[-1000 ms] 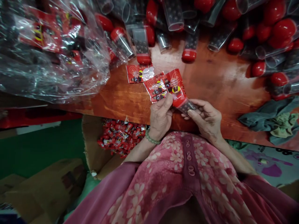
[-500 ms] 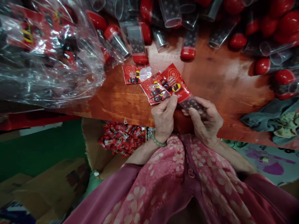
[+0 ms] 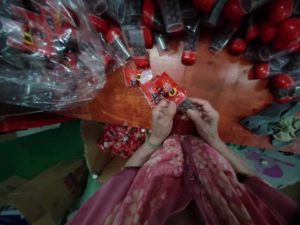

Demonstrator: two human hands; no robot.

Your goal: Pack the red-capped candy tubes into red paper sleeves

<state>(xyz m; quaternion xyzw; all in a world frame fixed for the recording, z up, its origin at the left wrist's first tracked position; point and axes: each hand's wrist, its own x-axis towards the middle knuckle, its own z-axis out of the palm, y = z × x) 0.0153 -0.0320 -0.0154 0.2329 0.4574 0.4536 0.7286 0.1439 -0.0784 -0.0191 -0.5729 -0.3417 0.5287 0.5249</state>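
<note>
A red printed packet [image 3: 172, 89] lies aslant between my hands, its lower end round a clear tube of dark beads [image 3: 186, 105]. My left hand [image 3: 162, 120], with a green bead bracelet above the wrist, pinches the packet's lower left edge between thumb and bent fingers. On the other side my right hand [image 3: 203, 118] grips the bead-filled end with thumb and fingers. Under the packet's upper left part are other red packets [image 3: 148, 90], partly covered. Another flat packet [image 3: 133, 76] rests on the wooden table [image 3: 222, 84] just beyond them.
Clear tubes with red caps [image 3: 188, 51] crowd the table's far side. A large plastic bag [image 3: 53, 62] of red packets fills the far left. Below the table edge, a cardboard box [image 3: 93, 150] holds many red packets. Crumpled cloth [image 3: 264, 120] lies at right.
Both hands have shifted slightly left with the packet, which now sits a little lower and covers more of the packets beneath. Both grips stay closed.
</note>
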